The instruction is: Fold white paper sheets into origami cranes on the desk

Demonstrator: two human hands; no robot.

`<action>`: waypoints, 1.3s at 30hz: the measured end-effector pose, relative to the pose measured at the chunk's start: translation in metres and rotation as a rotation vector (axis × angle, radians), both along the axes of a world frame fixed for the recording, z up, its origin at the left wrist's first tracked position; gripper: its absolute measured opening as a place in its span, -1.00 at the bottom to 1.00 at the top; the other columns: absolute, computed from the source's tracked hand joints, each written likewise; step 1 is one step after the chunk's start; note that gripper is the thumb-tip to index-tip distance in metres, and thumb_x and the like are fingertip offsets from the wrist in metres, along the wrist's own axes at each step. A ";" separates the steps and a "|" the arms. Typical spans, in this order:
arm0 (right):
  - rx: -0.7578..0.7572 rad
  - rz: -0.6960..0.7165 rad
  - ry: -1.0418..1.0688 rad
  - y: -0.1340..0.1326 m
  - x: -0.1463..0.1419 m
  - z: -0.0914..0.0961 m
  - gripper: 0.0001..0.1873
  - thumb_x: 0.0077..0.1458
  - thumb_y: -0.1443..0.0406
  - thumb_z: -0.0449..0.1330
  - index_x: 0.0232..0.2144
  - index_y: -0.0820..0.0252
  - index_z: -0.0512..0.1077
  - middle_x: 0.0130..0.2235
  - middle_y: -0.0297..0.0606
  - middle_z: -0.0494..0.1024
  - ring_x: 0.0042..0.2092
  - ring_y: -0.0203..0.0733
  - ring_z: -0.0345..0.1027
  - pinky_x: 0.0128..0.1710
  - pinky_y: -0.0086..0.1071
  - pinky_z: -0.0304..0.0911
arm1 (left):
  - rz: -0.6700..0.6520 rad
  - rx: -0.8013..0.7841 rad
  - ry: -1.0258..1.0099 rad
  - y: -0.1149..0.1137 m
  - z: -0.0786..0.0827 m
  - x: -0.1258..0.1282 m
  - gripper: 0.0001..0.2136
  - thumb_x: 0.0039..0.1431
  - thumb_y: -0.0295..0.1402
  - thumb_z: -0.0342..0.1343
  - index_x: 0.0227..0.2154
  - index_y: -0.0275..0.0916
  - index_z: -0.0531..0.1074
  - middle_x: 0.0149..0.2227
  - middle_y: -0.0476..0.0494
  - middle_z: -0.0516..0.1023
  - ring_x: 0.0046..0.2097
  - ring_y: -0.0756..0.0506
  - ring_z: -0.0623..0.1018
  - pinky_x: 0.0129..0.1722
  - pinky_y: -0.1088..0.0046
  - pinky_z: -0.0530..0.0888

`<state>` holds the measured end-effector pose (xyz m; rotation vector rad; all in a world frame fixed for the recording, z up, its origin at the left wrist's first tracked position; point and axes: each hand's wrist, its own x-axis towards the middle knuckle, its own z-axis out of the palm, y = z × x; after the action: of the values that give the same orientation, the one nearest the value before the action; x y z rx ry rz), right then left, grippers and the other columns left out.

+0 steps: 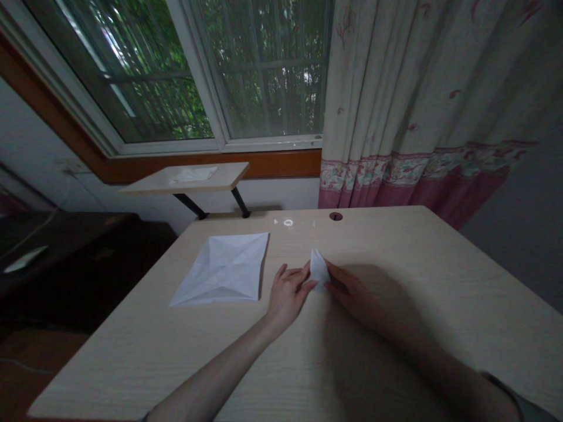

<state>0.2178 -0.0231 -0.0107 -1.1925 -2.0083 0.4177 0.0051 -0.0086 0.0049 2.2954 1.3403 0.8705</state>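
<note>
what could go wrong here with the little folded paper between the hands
1. The small folded paper is pinched only at its edges by the left hand and right hand; uneven pressure might skew or crumple its creases.
2. The light is dim and the right hand's shadow falls across the table, so a misaligned edge may go unnoticed.
3. The creased white sheet lies loose beside the left forearm and might get brushed askew.
</note>
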 end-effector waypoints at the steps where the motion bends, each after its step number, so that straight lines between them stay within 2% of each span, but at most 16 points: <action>1: 0.013 0.003 0.018 0.000 -0.001 0.001 -0.50 0.29 0.28 0.05 0.25 0.11 0.30 0.22 -0.08 0.42 0.21 0.00 0.34 0.19 -0.04 0.29 | -0.003 -0.004 -0.019 0.000 -0.001 0.000 -0.64 0.33 -0.28 0.11 0.15 -0.15 0.40 -0.09 -0.12 0.65 0.00 -0.16 0.57 0.28 -0.04 0.18; 4: 0.031 -0.003 0.067 0.003 -0.002 0.000 -0.57 0.28 0.31 0.02 0.16 0.05 0.40 0.25 -0.16 0.39 0.31 -0.01 0.18 0.25 -0.01 0.22 | -0.023 -0.012 -0.062 0.000 -0.003 0.000 -0.64 0.34 -0.28 0.08 0.16 -0.14 0.40 -0.12 -0.11 0.66 -0.06 -0.13 0.60 0.28 0.00 0.22; 6: 0.016 -0.024 0.074 0.004 -0.002 -0.005 -0.60 0.27 0.31 0.05 0.10 0.01 0.46 0.22 -0.19 0.42 0.32 0.00 0.15 0.25 0.01 0.22 | -0.036 -0.017 -0.079 0.000 -0.003 0.001 -0.64 0.35 -0.28 0.07 0.17 -0.13 0.39 -0.14 -0.10 0.67 -0.07 -0.13 0.61 0.27 0.02 0.24; 8: -0.010 -0.059 0.110 0.007 -0.002 -0.012 -0.61 0.26 0.30 0.07 0.10 -0.03 0.46 0.19 -0.19 0.46 0.27 0.02 0.24 0.20 0.01 0.29 | -0.040 -0.026 -0.105 -0.001 -0.003 0.002 -0.63 0.34 -0.27 0.08 0.17 -0.13 0.39 -0.07 -0.13 0.65 -0.02 -0.15 0.59 0.27 0.03 0.26; 11: -0.129 -0.055 0.298 0.009 -0.003 -0.019 -0.50 0.25 0.27 0.09 0.23 -0.03 0.30 0.10 -0.14 0.55 0.03 0.03 0.51 -0.02 -0.07 0.49 | -0.032 -0.089 -0.210 -0.002 -0.006 0.004 -0.59 0.31 -0.26 0.11 0.19 -0.14 0.37 0.06 -0.18 0.58 0.07 -0.18 0.55 0.19 0.11 0.37; 15: -0.247 0.029 0.475 0.006 -0.004 -0.017 -0.44 0.21 0.20 0.16 0.25 0.01 0.25 -0.01 -0.11 0.62 -0.11 0.02 0.59 -0.14 -0.13 0.54 | -0.020 -0.323 -0.470 -0.002 -0.011 0.008 -0.36 0.24 -0.27 0.17 0.33 -0.22 0.13 -0.04 -0.22 0.61 -0.07 -0.14 0.60 -0.02 0.27 0.50; 17: -0.258 0.045 0.512 0.004 -0.005 -0.014 -0.46 0.20 0.18 0.18 0.23 0.00 0.28 -0.06 -0.13 0.64 -0.13 0.01 0.59 -0.16 -0.14 0.54 | -0.022 -0.414 -0.602 -0.001 -0.012 0.010 -0.29 0.18 -0.25 0.22 0.33 -0.28 0.11 -0.08 -0.23 0.61 -0.16 -0.10 0.60 -0.10 0.34 0.51; 20: -0.266 0.060 0.532 0.003 -0.005 -0.011 -0.48 0.18 0.17 0.21 0.18 0.00 0.34 -0.13 -0.17 0.67 -0.18 0.01 0.61 -0.21 -0.15 0.55 | -0.044 -0.531 -0.739 0.001 -0.011 0.012 -0.34 0.07 -0.15 0.30 0.19 -0.33 0.32 -0.18 -0.20 0.60 -0.31 -0.04 0.57 -0.26 0.43 0.48; 22: -0.246 0.057 0.514 0.004 -0.006 -0.010 -0.54 0.17 0.16 0.21 0.13 0.00 0.41 -0.05 -0.15 0.64 -0.16 0.03 0.60 -0.21 -0.14 0.55 | -0.071 -0.610 -0.773 0.003 -0.010 0.012 -0.45 0.01 -0.07 0.33 -0.03 -0.36 0.48 -0.32 -0.15 0.60 -0.37 -0.04 0.54 -0.33 0.45 0.45; 24: -0.222 0.055 0.484 0.004 -0.005 -0.007 -0.61 0.18 0.16 0.20 0.05 -0.01 0.50 0.06 -0.15 0.58 -0.06 0.06 0.57 -0.14 -0.11 0.53 | -0.081 -0.648 -0.791 0.005 -0.009 0.012 -0.53 -0.04 -0.02 0.35 -0.24 -0.35 0.53 -0.43 -0.10 0.57 -0.40 -0.04 0.53 -0.36 0.46 0.42; 26: -0.199 0.042 0.427 0.004 -0.005 -0.003 -0.66 0.18 0.19 0.19 0.00 -0.01 0.55 0.11 -0.17 0.54 0.03 0.09 0.51 -0.06 -0.08 0.50 | -0.070 -0.635 -0.800 0.004 -0.008 0.012 -0.58 -0.05 -0.03 0.36 -0.33 -0.32 0.51 -0.48 -0.06 0.54 -0.42 -0.03 0.51 -0.37 0.48 0.41; 31: -0.147 -0.004 0.182 0.001 -0.006 0.001 -0.65 0.21 0.30 0.12 -0.01 0.00 0.57 0.10 -0.20 0.55 0.07 0.02 0.49 0.05 -0.13 0.43 | -0.039 -0.517 -0.724 -0.001 -0.009 0.014 -0.70 0.06 -0.12 0.29 -0.33 -0.28 0.48 -0.50 0.02 0.49 -0.45 0.01 0.46 -0.41 0.53 0.37; 36: -0.062 -0.020 0.166 -0.001 -0.007 -0.002 -0.65 0.19 0.32 0.11 -0.08 -0.15 0.58 0.00 -0.35 0.62 -0.01 -0.01 0.53 0.04 -0.15 0.43 | -0.029 -0.304 -0.487 -0.013 -0.003 0.014 -0.83 0.23 -0.24 0.15 -0.26 -0.23 0.51 -0.38 -0.03 0.58 -0.33 -0.04 0.54 -0.31 0.50 0.44; 39: -0.074 -0.030 0.189 -0.002 -0.006 -0.001 -0.68 0.17 0.33 0.10 -0.11 -0.05 0.56 -0.05 -0.25 0.64 -0.08 -0.01 0.55 -0.01 -0.16 0.45 | -0.101 -0.159 -0.349 -0.018 0.002 0.011 -0.83 0.30 -0.27 0.08 -0.20 -0.22 0.53 -0.26 -0.08 0.63 -0.24 -0.07 0.59 -0.20 0.46 0.48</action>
<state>0.2117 -0.0247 -0.0113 -1.1809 -1.8247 0.5723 0.0164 -0.0267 0.0071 1.9615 1.0909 1.0337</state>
